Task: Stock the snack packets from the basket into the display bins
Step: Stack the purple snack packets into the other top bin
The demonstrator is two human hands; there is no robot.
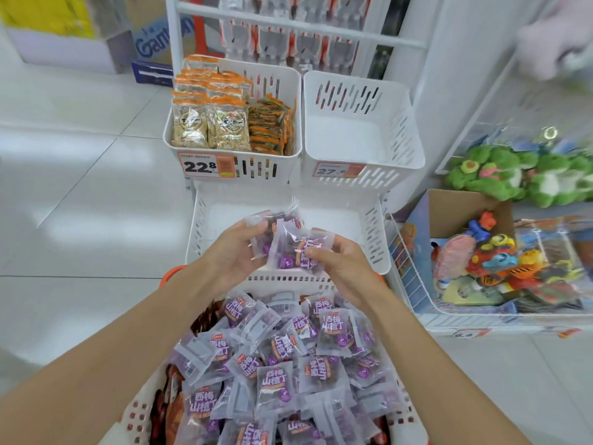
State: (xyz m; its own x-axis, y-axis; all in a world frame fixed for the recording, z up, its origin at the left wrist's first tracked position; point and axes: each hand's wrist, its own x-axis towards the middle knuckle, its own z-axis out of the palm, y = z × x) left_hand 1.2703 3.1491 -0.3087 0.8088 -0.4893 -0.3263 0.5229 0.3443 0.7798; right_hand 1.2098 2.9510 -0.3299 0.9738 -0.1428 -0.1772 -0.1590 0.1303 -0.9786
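1. The only view looks down from the person's head. A white basket (134,415) with an orange handle sits at the bottom of the picture.
2. The basket is piled high with purple snack packets (288,364). Some dark red and brown packets (173,399) lie along the left side of the basket.
3. Both hands are held up over the far edge of the basket. They hold a small bunch of purple packets (285,248) between them.
4. The left hand (236,248) is palm up. Its fingers curl around the left side of the bunch.
5. The right hand (340,268) grips the right side of the bunch with its thumb and fingers.
6. Just past the basket is a low white display bin (205,220). The held bunch hangs above it.
7. Further back from the basket are two higher white bins, side by side.
8. The higher left bin (276,168) holds nut packets with orange tops (199,123). A price tag (200,167) on its front says 22.8.
9. The higher right bin (414,146) has a price tag (337,171) too, but it is too blurry to read fully.
10. To the right of the basket is a wire bin (404,268) full of bright toys. Green fluffy toys (494,175) sit further back on that side.
11. To the left of the basket is a shiny white tile floor (80,203).
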